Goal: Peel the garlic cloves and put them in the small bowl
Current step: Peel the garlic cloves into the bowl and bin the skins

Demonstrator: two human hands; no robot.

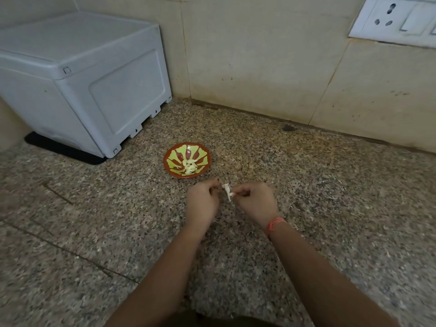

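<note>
Both hands were over the granite counter (330,185), just in front of the small bowl (207,159); forearms came in from the bottom edge. Right hand (253,200) had its fingers curled, thumb and fingertips pinching the lower end of a white garlic piece (227,190); couldn't tell if that was a clove or only skin. Left hand (203,199) was also curled, fingertips just beside the upper end of the piece; contact was not resolvable, so I couldn't tell whether it gripped anything. The piece sat between the two hands, off the counter, tilted.

The bowl was red-brown with a green pattern, standing on the counter, apart from both hands; a small heap of peeled cloves (190,166) lay in its bottom.

An orange thread band (274,224) was on the right wrist. A white plastic box unit (82,74) stood at far left on a black mat (59,149), against the tiled wall (259,67); a white socket plate (396,18) was on the wall at top right. Pale flecks lay scattered on the counter to the right; too small to identify.
</note>
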